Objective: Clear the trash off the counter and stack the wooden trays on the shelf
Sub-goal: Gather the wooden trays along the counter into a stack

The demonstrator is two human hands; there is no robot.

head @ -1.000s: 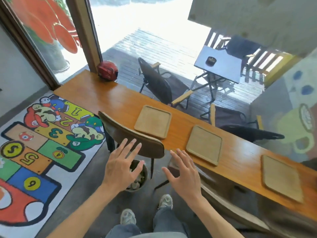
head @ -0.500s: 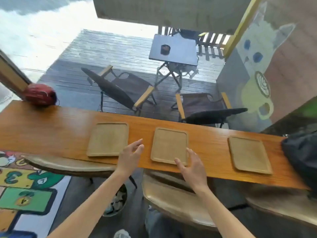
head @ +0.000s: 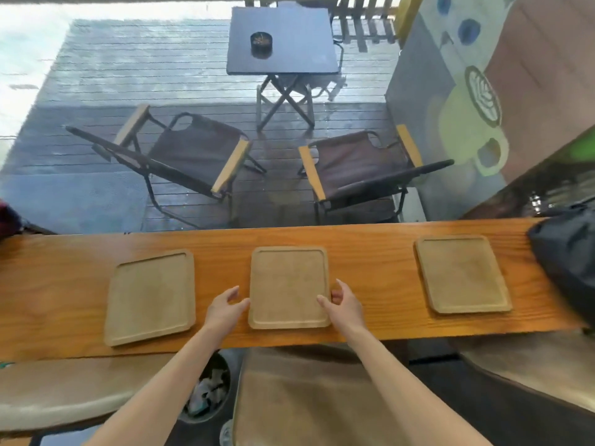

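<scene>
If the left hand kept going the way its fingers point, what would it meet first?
The left hand points right, toward the middle tray. It would meet that tray's left edge almost at once; its fingers look about to touch it.

Three wooden trays are lying in a row on the counter (head: 370,249): the left tray (head: 149,296), the middle tray (head: 288,284) and the right tray (head: 462,273), well apart. The left hand (head: 225,309) and right hand (head: 343,305) are flanking the middle tray. A bag (head: 570,255) is sitting at the counter's right end, a bin (head: 206,394) standing below its near edge. Behind the counter, two folding chairs (head: 193,156) are facing a small table (head: 283,40).
</scene>
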